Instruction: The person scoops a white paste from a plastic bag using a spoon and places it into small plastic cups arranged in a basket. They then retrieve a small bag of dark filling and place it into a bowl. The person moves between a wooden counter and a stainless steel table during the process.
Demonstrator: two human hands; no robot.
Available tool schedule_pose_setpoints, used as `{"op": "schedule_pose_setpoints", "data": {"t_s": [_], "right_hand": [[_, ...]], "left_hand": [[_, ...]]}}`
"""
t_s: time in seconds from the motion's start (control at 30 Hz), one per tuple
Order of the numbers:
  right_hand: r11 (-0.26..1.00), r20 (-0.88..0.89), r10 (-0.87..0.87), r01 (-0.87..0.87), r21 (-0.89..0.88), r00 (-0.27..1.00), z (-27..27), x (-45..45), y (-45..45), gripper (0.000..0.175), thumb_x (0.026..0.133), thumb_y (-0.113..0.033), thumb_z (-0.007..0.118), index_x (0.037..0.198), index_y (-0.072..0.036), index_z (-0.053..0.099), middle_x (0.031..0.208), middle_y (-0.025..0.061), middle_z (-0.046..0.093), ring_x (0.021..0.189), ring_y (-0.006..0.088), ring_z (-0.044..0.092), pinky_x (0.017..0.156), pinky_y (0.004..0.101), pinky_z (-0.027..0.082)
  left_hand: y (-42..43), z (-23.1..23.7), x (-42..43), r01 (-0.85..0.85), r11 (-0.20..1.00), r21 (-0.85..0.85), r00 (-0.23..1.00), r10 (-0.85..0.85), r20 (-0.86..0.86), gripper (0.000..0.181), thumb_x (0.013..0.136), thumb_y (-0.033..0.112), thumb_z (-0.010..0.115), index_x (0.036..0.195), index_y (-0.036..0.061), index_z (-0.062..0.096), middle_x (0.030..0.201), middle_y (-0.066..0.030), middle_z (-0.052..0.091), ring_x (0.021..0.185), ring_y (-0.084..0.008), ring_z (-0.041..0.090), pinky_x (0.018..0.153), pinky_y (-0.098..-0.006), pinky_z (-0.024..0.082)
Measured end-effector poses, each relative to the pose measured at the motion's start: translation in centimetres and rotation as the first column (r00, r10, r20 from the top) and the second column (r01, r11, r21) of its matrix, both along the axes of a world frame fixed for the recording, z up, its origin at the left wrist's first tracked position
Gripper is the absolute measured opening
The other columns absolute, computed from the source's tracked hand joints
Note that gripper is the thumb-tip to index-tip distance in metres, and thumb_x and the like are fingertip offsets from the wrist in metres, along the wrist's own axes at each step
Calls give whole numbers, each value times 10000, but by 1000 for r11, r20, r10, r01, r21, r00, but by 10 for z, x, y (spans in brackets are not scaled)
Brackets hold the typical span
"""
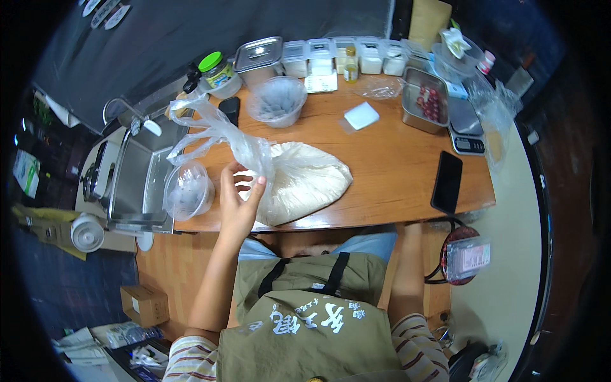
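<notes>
My left hand [240, 193] is at the near left side of a clear plastic bag [305, 184] filled with white powder. Its fingers are curled and its thumb lies against the gathered plastic; whether it pinches the film is unclear. The bag's loose neck and handles [224, 126] lean up and to the left. Left of my hand stands a clear plastic tub [189, 191] with crumpled plastic inside. My right hand is out of view; its forearm reaches down to the table's front edge, where the hand is hidden.
A steel sink [143, 176] adjoins the wooden table [382, 176] on the left. Lidded containers [320, 56] line the back. At right are a steel pan [425, 102] of red grapes, a kitchen scale [467, 129] and a phone [447, 182]. A tub of packets [277, 102] stands behind the bag.
</notes>
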State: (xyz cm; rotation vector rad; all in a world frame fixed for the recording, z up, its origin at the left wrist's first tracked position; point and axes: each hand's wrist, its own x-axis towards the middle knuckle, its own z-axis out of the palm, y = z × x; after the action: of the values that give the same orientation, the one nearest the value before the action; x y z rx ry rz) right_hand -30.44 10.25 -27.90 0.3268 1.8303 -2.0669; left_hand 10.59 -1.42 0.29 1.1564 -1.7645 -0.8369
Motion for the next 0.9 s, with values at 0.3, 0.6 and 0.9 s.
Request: {"op": "schedule_pose_setpoints", "data": {"t_s": [0.3, 0.6, 0.9], "right_hand": [[999, -50, 13, -11, 43, 999, 11, -50, 66, 188, 958, -38, 462, 1017, -9, 639, 948, 72, 642, 837, 143, 599, 687, 261, 485], [869, -579, 402, -495, -3, 710, 192, 199, 15, 187, 928, -7, 601, 1112, -1, 635, 1055, 110, 672, 953, 166, 647, 784, 281, 533], [526, -446, 740, -847, -84, 504, 291, 278, -101, 196, 952, -144, 636, 1103, -19, 626, 966, 43, 675, 760, 67, 589, 662, 224, 516]], "left_hand": [[-21, 2, -2, 11, 988, 151, 938, 43, -345, 114, 971, 94, 599, 1011, -12, 616, 931, -40, 651, 837, -103, 582, 739, -255, 459], [-68, 21, 15, 415, 825, 385, 411, 207, -888, 284, 952, -49, 475, 1223, 7, 539, 1153, -124, 649, 1038, -213, 660, 934, -364, 541], [-62, 20, 40, 276, 848, 452, 804, 53, -592, 202, 1022, 202, 544, 1136, 41, 585, 1009, -36, 631, 904, -152, 618, 830, -309, 503]]}}
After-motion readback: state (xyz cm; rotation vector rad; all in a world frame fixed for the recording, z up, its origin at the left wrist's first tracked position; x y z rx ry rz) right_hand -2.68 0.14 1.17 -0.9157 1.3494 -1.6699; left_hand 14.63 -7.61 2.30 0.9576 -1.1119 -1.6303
